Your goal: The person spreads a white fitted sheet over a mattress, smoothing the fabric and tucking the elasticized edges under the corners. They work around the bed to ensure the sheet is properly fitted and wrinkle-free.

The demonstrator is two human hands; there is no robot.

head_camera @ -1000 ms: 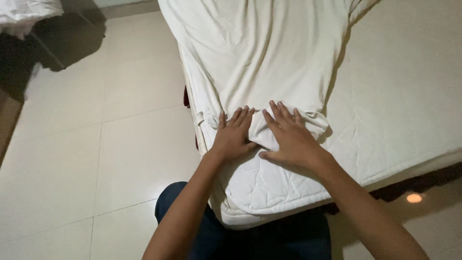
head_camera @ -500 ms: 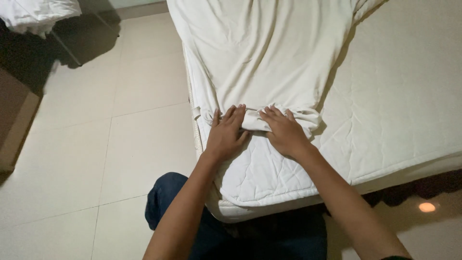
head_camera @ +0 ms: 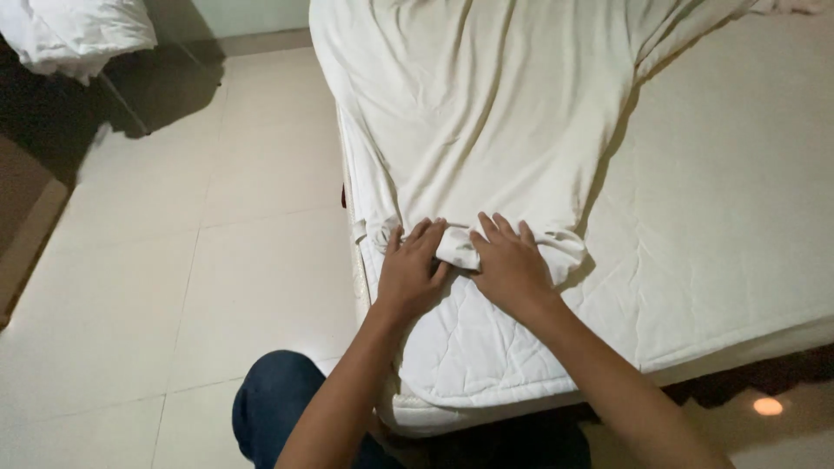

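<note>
Far to the left of the fingers, in the upper corner, a bundle of white bedding [head_camera: 78,35] sits above a dark shadow on the pale tiled floor [head_camera: 174,287]. Below the hands, a knee in dark blue trousers [head_camera: 278,404] shows at the bottom edge.

The left hand [head_camera: 410,274] lies palm down on the rolled edge of a cream sheet [head_camera: 486,122], fingers [head_camera: 417,236] spread and stretched flat, pressing rather than clasping; the thumb side touches a small fold of cloth bunched between the two hands. Just beside it, the right hand [head_camera: 511,267] rests the same way, fingers [head_camera: 499,227] open and laid forward over the roll, the heel of the hand on the quilted mattress [head_camera: 721,226]. The two hands are nearly touching, with only the bunched fold between them.

The sheet spreads away beyond the fingertips toward the top of the view, wrinkled, its left side hanging over the mattress edge. The rolled hem runs out to either side of the fingers. To the right of the fingers the mattress lies bare. Lower right, a small orange spot of light [head_camera: 768,406] glows on the floor.
</note>
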